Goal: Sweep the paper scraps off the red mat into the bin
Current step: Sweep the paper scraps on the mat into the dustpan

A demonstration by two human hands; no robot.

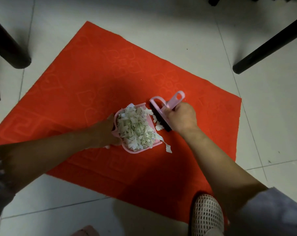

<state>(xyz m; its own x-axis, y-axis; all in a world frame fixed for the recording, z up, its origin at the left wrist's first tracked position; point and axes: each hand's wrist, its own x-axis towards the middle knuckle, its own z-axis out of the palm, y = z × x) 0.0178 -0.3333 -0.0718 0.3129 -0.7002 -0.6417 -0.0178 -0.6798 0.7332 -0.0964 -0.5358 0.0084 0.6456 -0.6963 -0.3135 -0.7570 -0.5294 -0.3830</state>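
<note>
Fingers (pixel 179 114) clench the brush (pixel 163 110) beside scraps (pixel 135 129) heaped in the left-held dustpan (pixel 137 150).

Left hand (pixel 108 132) steadies a pink dustpan (pixel 135 149) heaped with paper scraps (pixel 135 129) on the red mat (pixel 86 79). Right hand (pixel 182 117) grips a pink brush (pixel 163 108) at the pan's open edge.

no readable text, scrap print too blurred
</note>
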